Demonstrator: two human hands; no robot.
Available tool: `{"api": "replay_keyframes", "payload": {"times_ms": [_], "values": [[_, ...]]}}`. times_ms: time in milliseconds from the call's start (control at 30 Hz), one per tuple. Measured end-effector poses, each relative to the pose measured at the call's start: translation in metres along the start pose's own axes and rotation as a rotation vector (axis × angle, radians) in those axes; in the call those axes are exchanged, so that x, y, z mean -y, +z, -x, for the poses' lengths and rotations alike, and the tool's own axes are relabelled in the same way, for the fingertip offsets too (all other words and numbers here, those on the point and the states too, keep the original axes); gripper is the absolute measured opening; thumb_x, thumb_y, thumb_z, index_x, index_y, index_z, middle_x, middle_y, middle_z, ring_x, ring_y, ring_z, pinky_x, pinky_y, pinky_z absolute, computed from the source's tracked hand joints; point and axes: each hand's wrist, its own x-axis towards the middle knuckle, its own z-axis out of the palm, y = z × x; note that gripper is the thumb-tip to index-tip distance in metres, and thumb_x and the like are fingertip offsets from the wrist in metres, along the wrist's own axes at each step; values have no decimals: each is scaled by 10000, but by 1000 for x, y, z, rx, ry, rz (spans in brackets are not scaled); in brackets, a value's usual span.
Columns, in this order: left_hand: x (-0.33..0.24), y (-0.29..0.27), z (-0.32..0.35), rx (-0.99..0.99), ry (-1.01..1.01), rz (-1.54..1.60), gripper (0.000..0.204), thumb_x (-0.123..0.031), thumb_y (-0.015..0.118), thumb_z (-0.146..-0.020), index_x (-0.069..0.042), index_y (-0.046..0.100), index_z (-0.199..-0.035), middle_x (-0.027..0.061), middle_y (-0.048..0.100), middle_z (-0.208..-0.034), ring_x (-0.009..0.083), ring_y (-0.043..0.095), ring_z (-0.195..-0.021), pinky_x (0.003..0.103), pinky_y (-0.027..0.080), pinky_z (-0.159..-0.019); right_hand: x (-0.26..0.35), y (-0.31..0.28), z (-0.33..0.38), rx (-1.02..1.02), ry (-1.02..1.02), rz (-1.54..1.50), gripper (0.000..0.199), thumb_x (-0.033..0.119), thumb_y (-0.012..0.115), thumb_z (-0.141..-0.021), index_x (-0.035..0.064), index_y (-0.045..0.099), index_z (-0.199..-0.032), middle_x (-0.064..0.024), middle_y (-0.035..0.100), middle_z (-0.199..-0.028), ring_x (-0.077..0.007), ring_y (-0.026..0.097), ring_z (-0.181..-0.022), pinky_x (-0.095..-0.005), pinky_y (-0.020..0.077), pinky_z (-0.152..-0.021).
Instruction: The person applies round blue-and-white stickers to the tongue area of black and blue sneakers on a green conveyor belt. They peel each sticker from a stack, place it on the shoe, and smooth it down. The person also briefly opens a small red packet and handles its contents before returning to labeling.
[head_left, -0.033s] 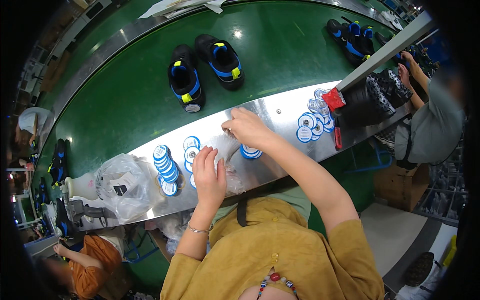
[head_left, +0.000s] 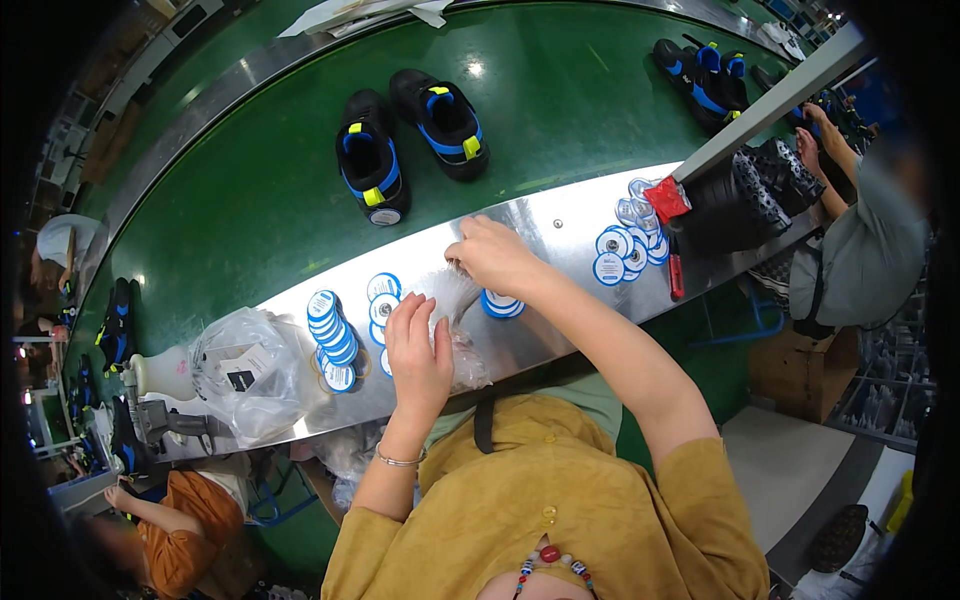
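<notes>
My right hand (head_left: pixel 492 250) pinches the upper end of a whitish, see-through bundle of fine strands (head_left: pixel 456 292) above the metal bench strip. My left hand (head_left: pixel 420 350) is raised beside the bundle, its fingers stretched out and loosely apart; whether they touch it I cannot tell. Below the bundle lies crumpled clear plastic (head_left: pixel 468 362), partly hidden by the left hand. Round blue-rimmed tags lie about: a fanned stack (head_left: pixel 331 330) to the left, some tags (head_left: pixel 381 290) just past the left fingers, and a small pile (head_left: pixel 501 304) under the right wrist.
A pair of black-and-blue shoes (head_left: pixel 437 120) stands on the green belt (head_left: pixel 560 100) beyond. More round tags (head_left: pixel 622 250), a red packet (head_left: pixel 667 199) and a red-handled tool (head_left: pixel 676 272) lie right. Left are a clear bag (head_left: pixel 255 375) and a grey tagging gun (head_left: pixel 170 422). Co-workers (head_left: pixel 850 260) sit either side.
</notes>
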Motion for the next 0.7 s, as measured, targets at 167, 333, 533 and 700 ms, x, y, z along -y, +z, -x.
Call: {"api": "replay_keyframes", "payload": {"times_ms": [167,333,533,700], "values": [[0,2,-3,49,23,-39,373,-26,680,-788,32,573,-1141,205,551,-1226,385,506,-1190,463,401,-986,-4,-14,-7,53,-71,-115,54,96,651,-779,70,698,-779,-129,611,-950,-293,602,-965,-383,514,-792],[1,10,-6,166,73,-148,481,-63,684,-793,57,524,-1231,236,497,-1318,396,448,-1267,467,390,-1009,-11,-31,-6,124,160,-710,81,81,697,-799,13,653,-792,-67,599,-762,-170,610,-703,-300,485,-636],[4,14,-2,191,58,-129,488,-50,667,-800,72,513,-1247,263,482,-1326,412,441,-1267,470,382,-1029,-11,-18,-2,-42,442,-1132,162,139,707,-862,15,620,-805,-11,566,-678,-81,519,-638,-234,416,-560],[5,13,0,191,55,-145,475,-46,661,-803,80,517,-1237,266,480,-1326,416,445,-1260,471,384,-1031,-9,-12,-7,-233,567,-1092,206,161,676,-897,38,566,-773,-4,540,-663,-61,424,-583,-219,328,-509]]}}
